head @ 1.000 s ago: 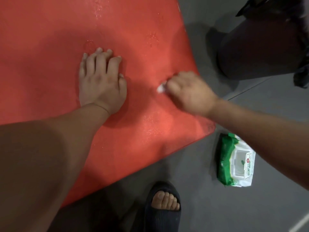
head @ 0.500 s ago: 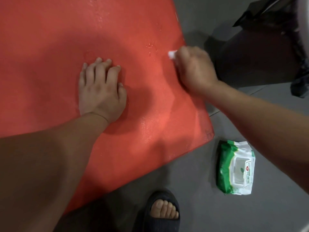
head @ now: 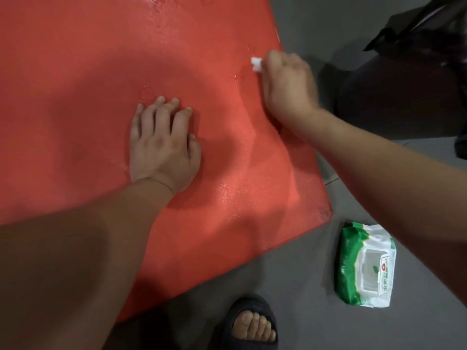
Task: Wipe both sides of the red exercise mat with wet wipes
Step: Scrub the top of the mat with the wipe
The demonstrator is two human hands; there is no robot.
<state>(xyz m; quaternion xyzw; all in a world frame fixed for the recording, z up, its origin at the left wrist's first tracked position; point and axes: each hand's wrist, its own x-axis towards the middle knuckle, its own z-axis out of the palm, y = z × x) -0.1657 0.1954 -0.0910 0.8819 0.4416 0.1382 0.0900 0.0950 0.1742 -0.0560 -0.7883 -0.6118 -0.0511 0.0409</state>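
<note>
The red exercise mat [head: 75, 84] lies flat on the grey floor and fills the left and middle of the view; wet streaks glisten on it. My left hand [head: 161, 147] presses palm-down on the mat near its middle, fingers spread. My right hand [head: 288, 87] is near the mat's right edge, its fingers curled round a white wet wipe [head: 256, 63]. Only a small corner of the wipe shows past the knuckles, touching the mat.
A green and white pack of wet wipes [head: 365, 266] lies on the floor right of the mat's near corner. A foot in a dark slipper [head: 252, 324] stands at the bottom edge. A dark bag [head: 409, 79] sits on the floor at the upper right.
My right hand with the wipe has slid away from me along the mat's right side, from beside the left hand to near the right edge. The left hand stayed put.
</note>
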